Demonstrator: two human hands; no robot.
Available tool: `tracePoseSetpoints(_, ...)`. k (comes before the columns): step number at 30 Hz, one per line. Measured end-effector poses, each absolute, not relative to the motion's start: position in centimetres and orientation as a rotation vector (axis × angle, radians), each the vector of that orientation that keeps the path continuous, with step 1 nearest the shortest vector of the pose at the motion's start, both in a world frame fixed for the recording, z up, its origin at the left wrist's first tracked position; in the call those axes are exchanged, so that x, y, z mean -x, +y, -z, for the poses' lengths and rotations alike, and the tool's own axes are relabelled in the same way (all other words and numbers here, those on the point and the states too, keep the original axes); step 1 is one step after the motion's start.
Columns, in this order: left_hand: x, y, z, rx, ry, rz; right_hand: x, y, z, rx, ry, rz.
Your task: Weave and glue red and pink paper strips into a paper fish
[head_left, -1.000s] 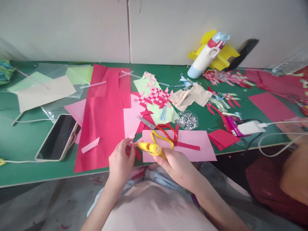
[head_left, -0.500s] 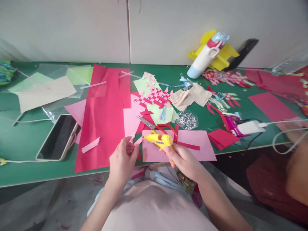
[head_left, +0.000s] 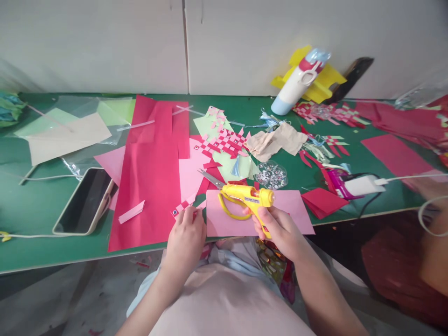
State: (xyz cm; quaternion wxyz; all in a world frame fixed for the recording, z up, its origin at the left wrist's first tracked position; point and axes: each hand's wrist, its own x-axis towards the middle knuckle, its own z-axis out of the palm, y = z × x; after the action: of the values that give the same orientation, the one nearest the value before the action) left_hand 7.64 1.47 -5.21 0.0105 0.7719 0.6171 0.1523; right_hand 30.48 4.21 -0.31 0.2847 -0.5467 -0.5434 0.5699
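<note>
My right hand [head_left: 278, 229] grips the handle of a yellow hot glue gun [head_left: 247, 193], its nozzle pointing left above a pink paper sheet [head_left: 297, 210]. At the table's front edge, my left hand [head_left: 187, 233] has its fingers curled over a small woven paper fish [head_left: 182, 205] in pink and red. A googly eye shows on the fish; the rest is partly covered by the fingers. Scissors [head_left: 212, 178] lie just beyond the gun, their handles hidden behind it. Several finished woven fish [head_left: 227, 142] rest farther back.
Large red paper [head_left: 147, 186] and a phone [head_left: 84, 200] lie to the left. A dish of googly eyes [head_left: 272, 175], beige cloth [head_left: 276, 140] and a white bottle [head_left: 297, 84] are behind. At right are a white plug [head_left: 364, 185] with a cable and another person's arm [head_left: 434, 247].
The glue gun has moved right, away from my left hand, and its yellow loop now shows. My left hand has turned knuckles up over the fish, whose eye is now visible.
</note>
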Motion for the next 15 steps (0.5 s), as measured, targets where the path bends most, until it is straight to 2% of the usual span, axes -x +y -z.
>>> tracePoseSetpoints(15, -8.45, 1.85, 5.15, -2.514, 1.96, -0.298, -30.88, 4.01, 1.09, 1.432, -1.478, -1.553)
